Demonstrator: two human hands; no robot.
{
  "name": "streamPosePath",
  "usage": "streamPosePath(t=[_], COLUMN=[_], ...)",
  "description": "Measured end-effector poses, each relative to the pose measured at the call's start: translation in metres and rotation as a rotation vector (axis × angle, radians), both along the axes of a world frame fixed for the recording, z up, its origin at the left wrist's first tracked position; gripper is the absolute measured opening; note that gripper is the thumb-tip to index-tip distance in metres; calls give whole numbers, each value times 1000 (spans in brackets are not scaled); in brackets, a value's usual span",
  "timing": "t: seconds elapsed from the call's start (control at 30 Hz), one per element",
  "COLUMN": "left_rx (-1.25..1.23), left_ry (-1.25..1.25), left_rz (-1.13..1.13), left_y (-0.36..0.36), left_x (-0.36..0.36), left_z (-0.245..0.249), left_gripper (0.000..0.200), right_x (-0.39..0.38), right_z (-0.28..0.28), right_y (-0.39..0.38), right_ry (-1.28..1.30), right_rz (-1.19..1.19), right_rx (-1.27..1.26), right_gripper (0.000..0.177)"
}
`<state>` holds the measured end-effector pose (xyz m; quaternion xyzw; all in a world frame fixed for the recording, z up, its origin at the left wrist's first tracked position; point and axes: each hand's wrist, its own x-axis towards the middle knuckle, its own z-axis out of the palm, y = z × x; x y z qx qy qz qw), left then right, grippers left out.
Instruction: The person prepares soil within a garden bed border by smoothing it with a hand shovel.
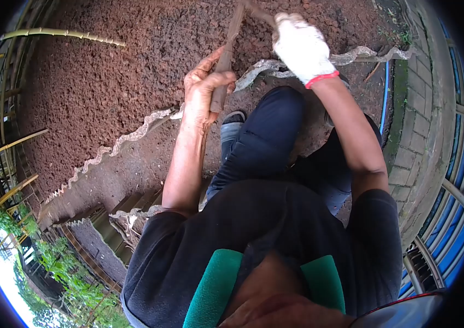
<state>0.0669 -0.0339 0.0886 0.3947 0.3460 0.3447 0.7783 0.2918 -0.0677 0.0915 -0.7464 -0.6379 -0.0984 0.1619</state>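
My left hand (205, 82), bare and soiled, is closed round a wooden handle (226, 76) that slants up to the top edge of the head view. At its upper end the handle meets a narrow brown piece (259, 13), whose far part the frame cuts off. My right hand (301, 46) wears a white glove with a red cuff. Its fingers are curled at the right end of that brown piece, over the soil. Below both hands lies loose reddish-brown soil (111, 93).
A wavy corrugated sheet edge (133, 136) borders the soil bed, in front of my knees. Bamboo stalks (62, 34) and green plants (62, 268) are at the left. Paving bricks (415, 126), a blue hose (385, 98) and blue railings (459, 213) run along the right.
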Motion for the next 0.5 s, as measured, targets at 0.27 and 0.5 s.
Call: streamPosePath(t=[0.27, 0.5], left_rx=[-369, -452], left_ry=[-375, -89], left_rz=[-12, 160], left_y=[45, 27], left_x=[-2, 15], left_z=[-31, -37], left_gripper=[38, 35], right_x=[-58, -47], right_z=[23, 7], right_y=[-39, -25], right_ry=[77, 95], right_rz=[511, 380], right_rx=[9, -33], right_gripper=[46, 34])
